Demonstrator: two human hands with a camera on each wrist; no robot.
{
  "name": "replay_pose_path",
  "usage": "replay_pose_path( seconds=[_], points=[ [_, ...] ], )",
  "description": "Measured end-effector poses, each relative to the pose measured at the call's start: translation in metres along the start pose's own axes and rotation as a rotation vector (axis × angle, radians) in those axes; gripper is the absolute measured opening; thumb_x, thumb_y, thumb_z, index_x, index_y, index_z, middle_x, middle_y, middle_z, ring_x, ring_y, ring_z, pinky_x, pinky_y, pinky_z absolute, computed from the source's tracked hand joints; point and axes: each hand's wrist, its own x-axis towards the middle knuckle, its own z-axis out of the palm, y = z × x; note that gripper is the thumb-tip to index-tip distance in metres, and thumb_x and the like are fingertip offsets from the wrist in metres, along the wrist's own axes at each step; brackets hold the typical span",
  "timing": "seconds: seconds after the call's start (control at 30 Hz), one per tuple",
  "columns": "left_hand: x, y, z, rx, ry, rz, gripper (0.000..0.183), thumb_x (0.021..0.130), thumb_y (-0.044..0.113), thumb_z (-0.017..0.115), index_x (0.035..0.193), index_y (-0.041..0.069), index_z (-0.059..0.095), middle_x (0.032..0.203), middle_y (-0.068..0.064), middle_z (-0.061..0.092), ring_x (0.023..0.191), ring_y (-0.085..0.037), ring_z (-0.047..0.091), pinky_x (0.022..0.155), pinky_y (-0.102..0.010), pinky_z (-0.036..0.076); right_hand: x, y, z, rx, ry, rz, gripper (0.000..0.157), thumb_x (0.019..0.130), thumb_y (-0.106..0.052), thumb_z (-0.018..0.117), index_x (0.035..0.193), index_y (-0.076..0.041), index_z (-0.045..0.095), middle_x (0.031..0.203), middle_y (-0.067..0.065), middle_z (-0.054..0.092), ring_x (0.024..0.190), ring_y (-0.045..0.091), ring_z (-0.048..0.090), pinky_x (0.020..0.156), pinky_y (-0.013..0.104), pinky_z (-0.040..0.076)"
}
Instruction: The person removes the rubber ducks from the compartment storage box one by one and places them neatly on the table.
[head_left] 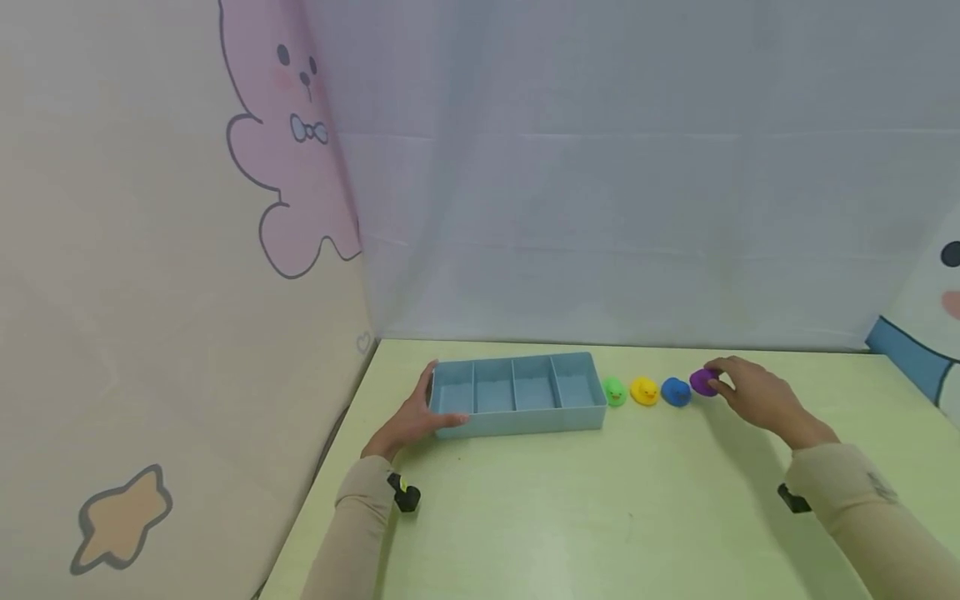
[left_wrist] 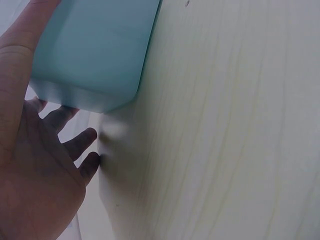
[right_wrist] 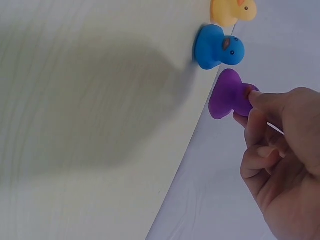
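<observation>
At the right end of a row of rubber ducks, my right hand (head_left: 759,398) pinches the purple rubber duck (right_wrist: 230,95) by its head between thumb and fingers. In the right wrist view the duck looks lifted off the table. Just left of it sits the blue rubber duck (head_left: 676,392), then the yellow rubber duck (head_left: 645,391) and the green rubber duck (head_left: 614,392). My left hand (head_left: 412,419) holds the left end of a light blue divided box (head_left: 525,423), its thumb along the front wall and fingers around the end. The box's compartments hold nothing.
The pale wood-grain table (head_left: 540,517) runs back to a light curtain (head_left: 637,208). On the left hangs a printed cloth wall (head_left: 172,333). The green duck sits close to the box's right end.
</observation>
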Motion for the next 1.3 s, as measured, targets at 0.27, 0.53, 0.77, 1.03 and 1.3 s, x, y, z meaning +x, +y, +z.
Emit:
replay_pose_path(
  seconds=[0.27,0.53,0.77,1.03,1.3],
  points=[
    [0.002,-0.001,0.0,0.0,0.003,0.008,0.127,0.076,0.052,0.088,0.164,0.037,-0.002,0.175,-0.003,0.0,0.162,-0.036,0.006,0.126,-0.068,0.02,-0.003,0.009,0.008,0.003,-0.04,0.024,0.033,0.099,-0.013,0.062,0.125,0.007,0.063,0.117,0.029,0.069,0.108,0.052,0.065,0.078,0.065,0.056],
    [0.003,-0.003,-0.001,-0.004,0.0,0.007,0.125,0.076,0.052,0.087,0.163,0.04,-0.002,0.175,-0.003,0.001,0.162,-0.036,0.006,0.126,-0.068,0.02,-0.007,0.015,0.016,0.017,-0.047,0.058,0.032,0.099,-0.012,0.062,0.126,0.005,0.062,0.119,0.031,0.067,0.108,0.055,0.063,0.077,0.069,0.054],
    [0.002,-0.002,-0.003,0.01,0.013,0.0,0.127,0.074,0.056,0.087,0.164,0.038,-0.001,0.175,-0.005,0.003,0.162,-0.035,0.009,0.127,-0.065,0.022,-0.008,0.017,0.025,0.025,-0.016,0.07,0.036,0.101,-0.014,0.06,0.131,0.006,0.059,0.122,0.032,0.065,0.109,0.054,0.064,0.078,0.067,0.055],
    [0.001,0.001,-0.009,0.031,-0.002,-0.003,0.126,0.076,0.055,0.087,0.162,0.044,-0.005,0.175,-0.001,0.0,0.162,-0.036,0.008,0.126,-0.068,0.021,-0.01,0.012,0.026,0.023,0.01,0.07,0.035,0.102,-0.015,0.06,0.131,0.004,0.059,0.125,0.031,0.064,0.11,0.055,0.063,0.079,0.067,0.055],
    [-0.003,0.006,-0.013,0.056,0.01,-0.013,0.131,0.075,0.056,0.087,0.163,0.04,-0.009,0.175,-0.001,-0.002,0.162,-0.036,0.008,0.126,-0.067,0.021,-0.005,0.003,0.024,0.005,0.034,0.042,0.039,0.103,-0.017,0.059,0.136,0.004,0.057,0.129,0.031,0.061,0.109,0.054,0.063,0.077,0.065,0.056]
  ],
)
